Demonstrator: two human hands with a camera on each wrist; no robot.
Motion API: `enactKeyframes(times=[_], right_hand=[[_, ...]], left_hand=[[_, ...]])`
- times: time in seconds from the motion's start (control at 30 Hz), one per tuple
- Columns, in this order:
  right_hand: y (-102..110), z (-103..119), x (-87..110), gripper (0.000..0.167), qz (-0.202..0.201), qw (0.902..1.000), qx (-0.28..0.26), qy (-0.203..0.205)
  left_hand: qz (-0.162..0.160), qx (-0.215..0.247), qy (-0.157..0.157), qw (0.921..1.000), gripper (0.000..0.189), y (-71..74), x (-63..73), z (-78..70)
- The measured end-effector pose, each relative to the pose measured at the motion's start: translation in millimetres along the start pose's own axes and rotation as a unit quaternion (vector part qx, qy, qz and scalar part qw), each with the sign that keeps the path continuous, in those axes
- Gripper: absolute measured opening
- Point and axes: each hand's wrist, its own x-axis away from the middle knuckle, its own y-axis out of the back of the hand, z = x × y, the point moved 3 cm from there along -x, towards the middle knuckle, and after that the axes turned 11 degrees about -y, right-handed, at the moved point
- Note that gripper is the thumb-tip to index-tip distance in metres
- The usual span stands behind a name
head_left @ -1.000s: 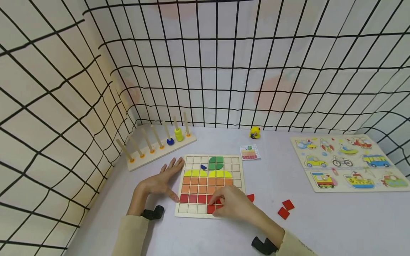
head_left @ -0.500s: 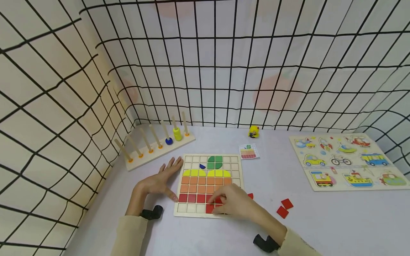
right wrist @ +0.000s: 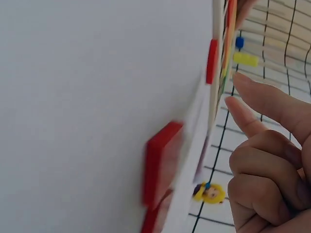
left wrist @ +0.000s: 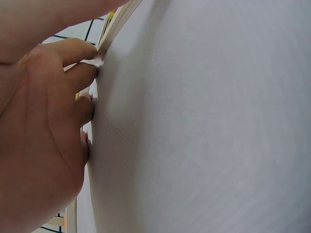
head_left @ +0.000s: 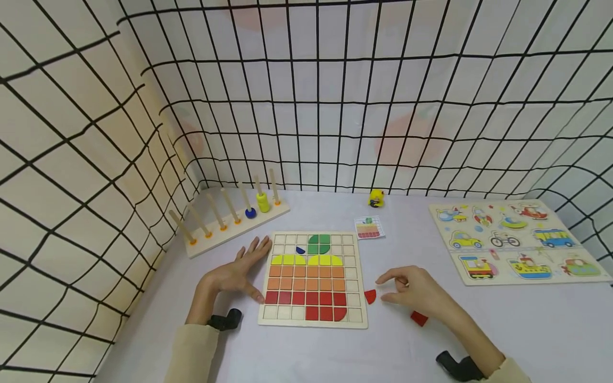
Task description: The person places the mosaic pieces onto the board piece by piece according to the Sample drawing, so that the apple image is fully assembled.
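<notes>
A square wooden grid board (head_left: 354,300) lies on the white table, holding red, orange, yellow and green tiles and a small blue piece (head_left: 300,250). My left hand (head_left: 234,274) rests at the board's left side, fingers spread, thumb at its edge. To the right of the board hovers my right hand (head_left: 416,290), thumb and index finger apart with nothing between them, the other fingers curled. Between that hand and the board lies a loose red rounded tile (head_left: 370,297). A red square tile (head_left: 419,318) is partly hidden below the right hand; another shows in the right wrist view.
A picture card (head_left: 369,227) lies beyond the board's right corner, with a yellow toy figure (head_left: 376,198) behind it. At the back left stands a peg stand (head_left: 225,234) with beads. A vehicle puzzle board (head_left: 517,242) lies at right. Black netting surrounds the table.
My right hand has moved right, off the board, uncovering the red tiles in the lower rows, one with a rounded corner. The left hand has stayed by the board.
</notes>
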Motion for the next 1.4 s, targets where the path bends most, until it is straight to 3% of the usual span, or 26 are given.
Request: enactKeyframes(times=[0.1, 0.27, 0.47, 0.63, 0.8, 1.03, 1.17, 1.4], right_hand=[[4.1, -12.5, -0.4, 0.030, 0.012, 0.9997, -0.007, -0.022], [16.9, -29.7, 1.7, 0.034, 0.043, 0.9986, -0.023, -0.018], [46.0, -61.7, 5.2, 0.040, 0.110, 0.9925, -0.047, 0.027], [57.8, -80.3, 2.2, 0.034, 0.168, 0.9814, -0.068, 0.064], [52.8, -76.3, 1.0, 0.027, 0.146, 0.9856, -0.047, 0.070], [53.0, -73.9, 0.9, 0.031, 0.106, 0.9933, -0.035, 0.029], [52.5, -74.6, 1.1, 0.027, 0.101, 0.9937, -0.032, 0.036], [50.9, -71.4, -0.7, 0.035, 0.109, 0.9920, -0.033, 0.055]], left_hand=[[0.000, -0.003, 0.003, 1.0000, 0.141, 0.0, -0.4, 0.8], [0.000, -0.003, 0.005, 1.0000, 0.141, 0.6, -1.5, 1.0], [0.001, -0.003, 0.008, 1.0000, 0.141, 0.6, -1.3, 0.8], [-0.002, 0.001, 0.008, 1.0000, 0.141, 0.8, -1.9, -0.1], [-0.002, 0.002, 0.010, 0.9999, 0.141, -0.2, -1.8, 0.7], [-0.004, 0.003, 0.009, 0.9999, 0.141, -1.8, -1.7, 2.8], [-0.004, -0.001, 0.017, 0.9998, 0.141, -2.3, -2.0, 3.9], [-0.005, -0.002, 0.020, 0.9998, 0.141, -2.3, -2.7, 4.2]])
